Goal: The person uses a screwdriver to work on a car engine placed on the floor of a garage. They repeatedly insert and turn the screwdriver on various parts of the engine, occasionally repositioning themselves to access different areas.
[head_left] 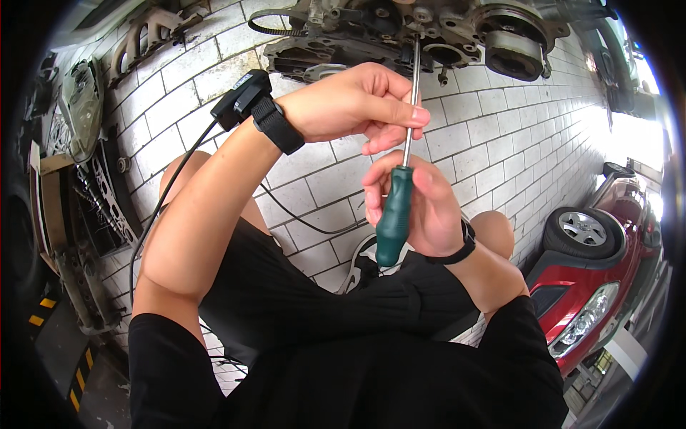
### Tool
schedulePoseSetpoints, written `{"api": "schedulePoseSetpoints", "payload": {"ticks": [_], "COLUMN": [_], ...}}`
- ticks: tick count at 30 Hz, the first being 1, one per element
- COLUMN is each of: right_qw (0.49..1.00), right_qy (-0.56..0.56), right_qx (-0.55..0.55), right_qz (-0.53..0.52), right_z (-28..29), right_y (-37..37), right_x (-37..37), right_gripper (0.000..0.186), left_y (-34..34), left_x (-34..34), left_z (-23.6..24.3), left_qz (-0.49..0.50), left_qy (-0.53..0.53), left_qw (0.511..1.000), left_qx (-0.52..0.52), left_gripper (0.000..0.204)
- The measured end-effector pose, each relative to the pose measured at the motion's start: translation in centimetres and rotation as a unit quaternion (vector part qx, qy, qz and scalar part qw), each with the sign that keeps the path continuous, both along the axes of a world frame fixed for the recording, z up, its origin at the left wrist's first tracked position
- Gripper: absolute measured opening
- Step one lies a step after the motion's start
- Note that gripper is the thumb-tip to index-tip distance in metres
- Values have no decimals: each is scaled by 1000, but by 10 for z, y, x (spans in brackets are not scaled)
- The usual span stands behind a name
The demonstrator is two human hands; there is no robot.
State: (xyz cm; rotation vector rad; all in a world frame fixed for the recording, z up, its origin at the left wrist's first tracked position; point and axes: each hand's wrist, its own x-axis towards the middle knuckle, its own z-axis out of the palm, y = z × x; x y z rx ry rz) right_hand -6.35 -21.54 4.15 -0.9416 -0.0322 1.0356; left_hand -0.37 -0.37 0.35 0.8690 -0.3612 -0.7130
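Observation:
A screwdriver (394, 222) with a dark green handle and a long steel shaft points away from me, its tip up against a greasy engine (379, 21). My left hand (361, 104) pinches the shaft partway along between thumb and fingers. Around the upper part of the handle, the fingers of my right hand (432, 214) are curled. The tip's exact seat among the engine parts is too small to make out. Right of the tip, a round metal housing (513, 50) hangs from the engine. A ribbed belt (279, 25) loops out on its left.
White brick-pattern tiles (300, 182) cover the floor. Far left lie a manifold (146, 43), a headlamp (82, 100) and metal parts. A black cable (153, 214) runs from a box (243, 99) on my left wrist. At right is a red car (579, 314) with a loose-looking wheel (582, 230).

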Motion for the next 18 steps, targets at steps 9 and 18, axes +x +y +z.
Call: {"api": "schedulePoseSetpoints", "payload": {"ticks": [9,18], "right_qw": [994,998], "right_qy": [-90,-63], "right_qx": [-60,-16], "right_qz": [-6,2], "right_z": [-13,-2], "right_y": [-5,-4], "right_x": [-3,0], "right_gripper": [43,56], "left_y": [1,6], "left_x": [-1,-1], "left_z": [1,8], "left_qz": [33,-1], "left_qy": [-22,22], "left_qw": [998,1000], "left_qx": [40,-14], "left_gripper": [31,32]}}
